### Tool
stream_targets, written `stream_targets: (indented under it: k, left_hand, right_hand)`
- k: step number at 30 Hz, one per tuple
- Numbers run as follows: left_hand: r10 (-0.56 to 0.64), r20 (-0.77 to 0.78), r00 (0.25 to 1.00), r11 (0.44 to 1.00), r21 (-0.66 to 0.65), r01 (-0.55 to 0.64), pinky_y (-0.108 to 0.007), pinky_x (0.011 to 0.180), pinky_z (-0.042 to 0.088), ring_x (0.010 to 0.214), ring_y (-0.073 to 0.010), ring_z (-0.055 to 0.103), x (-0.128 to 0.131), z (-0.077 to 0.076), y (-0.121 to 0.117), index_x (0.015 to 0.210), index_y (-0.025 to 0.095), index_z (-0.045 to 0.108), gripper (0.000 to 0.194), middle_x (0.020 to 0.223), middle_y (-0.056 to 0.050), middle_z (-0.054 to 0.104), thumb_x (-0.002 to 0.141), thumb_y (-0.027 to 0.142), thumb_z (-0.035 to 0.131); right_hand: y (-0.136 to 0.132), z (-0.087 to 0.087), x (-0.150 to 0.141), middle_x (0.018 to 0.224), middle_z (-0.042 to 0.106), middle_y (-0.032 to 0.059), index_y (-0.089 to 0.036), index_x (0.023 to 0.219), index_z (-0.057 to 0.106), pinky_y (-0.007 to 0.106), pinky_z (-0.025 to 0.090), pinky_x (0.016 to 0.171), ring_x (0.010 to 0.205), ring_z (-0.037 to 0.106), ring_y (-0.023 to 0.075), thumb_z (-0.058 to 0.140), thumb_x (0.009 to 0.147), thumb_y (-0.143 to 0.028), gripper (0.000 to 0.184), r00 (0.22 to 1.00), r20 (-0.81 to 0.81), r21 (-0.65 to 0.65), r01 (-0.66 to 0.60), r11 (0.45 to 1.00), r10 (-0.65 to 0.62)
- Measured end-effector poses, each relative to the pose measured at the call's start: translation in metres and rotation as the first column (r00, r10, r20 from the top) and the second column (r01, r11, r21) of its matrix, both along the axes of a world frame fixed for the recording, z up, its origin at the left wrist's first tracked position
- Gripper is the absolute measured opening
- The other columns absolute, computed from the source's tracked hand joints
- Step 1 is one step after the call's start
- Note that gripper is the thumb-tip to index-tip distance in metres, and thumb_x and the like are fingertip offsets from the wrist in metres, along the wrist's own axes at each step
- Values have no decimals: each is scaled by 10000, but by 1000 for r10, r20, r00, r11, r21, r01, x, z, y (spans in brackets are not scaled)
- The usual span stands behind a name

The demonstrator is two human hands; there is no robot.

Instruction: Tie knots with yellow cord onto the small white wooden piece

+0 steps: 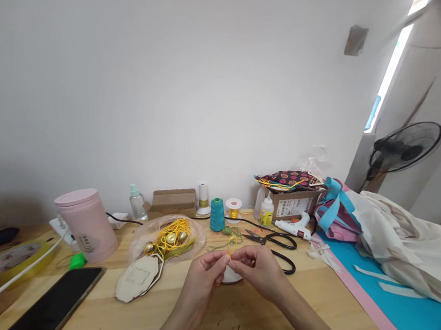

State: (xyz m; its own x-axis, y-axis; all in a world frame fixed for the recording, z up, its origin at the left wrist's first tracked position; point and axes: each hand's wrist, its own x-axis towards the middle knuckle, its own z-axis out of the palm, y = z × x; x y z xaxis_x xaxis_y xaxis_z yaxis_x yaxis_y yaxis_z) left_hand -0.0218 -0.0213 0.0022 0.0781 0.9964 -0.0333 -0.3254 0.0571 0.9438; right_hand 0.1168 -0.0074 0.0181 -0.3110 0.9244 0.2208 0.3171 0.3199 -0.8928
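Note:
A looped yellow cord (232, 242) rises between my two hands over the wooden table. My left hand (208, 271) pinches it with thumb and forefinger. From the other side my right hand (256, 269) also pinches the cord, its fingertips close to the left ones. Below them a round white piece (233, 275) is partly hidden by my hands. Black-handled scissors (275, 241) lie open just beyond my right hand. A small bundle of green cord (232, 231) and a teal thread spool (217, 215) are just behind the loop.
Left: a plastic bag with yellow cords and gold bells (176, 236), cut card pieces (138, 278), a phone (60, 299), a pink tumbler (89, 224). Back: a glue bottle (266, 211), a glue gun (294, 226), a cardboard box (295, 206). Right: cloth (405, 238) on blue sheets (419, 313).

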Motion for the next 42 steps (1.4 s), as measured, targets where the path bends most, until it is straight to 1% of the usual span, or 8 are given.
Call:
stream_targets:
  k: [5, 8, 14, 22, 26, 33, 37, 42]
  left_hand:
    - [57, -8, 998, 998, -16, -57, -185, 406, 155, 403, -43, 254, 0, -3, 1, 661, 120, 623, 194, 431, 64, 395, 603, 304, 648]
    - [43, 21, 999, 999, -20, -43, -183, 414, 171, 418, -44, 266, 0, 0, 0, 669, 127, 635, 199, 472, 54, 430, 595, 311, 653]
    - [54, 56, 997, 998, -22, -53, -189, 436, 215, 424, -53, 289, 0, 4, -2, 646, 128, 652, 210, 464, 43, 453, 572, 324, 671]
    - [35, 43, 998, 999, -2, -35, -183, 438, 223, 435, -49, 297, -1, 1, -1, 706, 136, 679, 193, 465, 37, 472, 597, 294, 659]
    - [56, 5, 998, 998, -6, -56, -187, 432, 225, 433, -56, 315, -1, 0, -1, 719, 146, 687, 207, 471, 26, 502, 571, 291, 677]
    - [28, -82, 996, 1000, 5, -27, -189, 421, 211, 420, -55, 313, -2, 0, 0, 649, 132, 691, 184, 420, 28, 485, 555, 290, 687]
    - [-25, -32, 999, 999, -29, 24, -186, 415, 205, 413, -44, 317, -2, 1, 0, 613, 126, 681, 160, 455, 19, 516, 546, 271, 695]
    - [-118, 42, 992, 991, -61, 121, -180, 428, 237, 432, -42, 337, -3, 4, -3, 650, 122, 673, 142, 530, 7, 541, 586, 248, 674]
  right_hand:
    - [-2, 1, 1, 539, 565, -17, -181, 608, 621, 191, 299, 453, 485, 428, 90, 504, 716, -220, 165, 987, 158, 236, -34, 971, -4]
    - [-3, 2, 1, 557, 571, -15, -183, 619, 618, 191, 313, 473, 504, 441, 92, 495, 719, -194, 159, 989, 151, 274, -34, 961, -8]
    - [2, -2, 2, 567, 601, -10, -191, 661, 655, 189, 306, 446, 505, 449, 99, 526, 706, -244, 146, 997, 68, 181, 21, 983, -33]
    - [2, 0, -2, 621, 635, 2, -186, 756, 681, 191, 354, 464, 526, 495, 108, 547, 686, -279, 177, 985, -164, -25, -48, 999, 43]
    - [3, 0, -3, 628, 636, 14, -171, 726, 678, 197, 374, 481, 547, 509, 116, 554, 674, -271, 168, 975, -221, -32, -25, 999, 17]
    - [5, -6, -1, 566, 584, -3, -177, 688, 652, 183, 304, 437, 487, 418, 86, 504, 709, -227, 157, 998, -49, 161, 54, 985, -47]
    - [2, 0, 1, 565, 565, -12, -180, 656, 631, 182, 299, 453, 499, 406, 84, 486, 720, -190, 159, 997, 65, 274, 11, 962, -29]
    - [2, 3, 2, 583, 565, -11, -182, 679, 622, 185, 307, 470, 514, 419, 90, 486, 725, -189, 144, 991, 129, 296, -19, 955, -20]
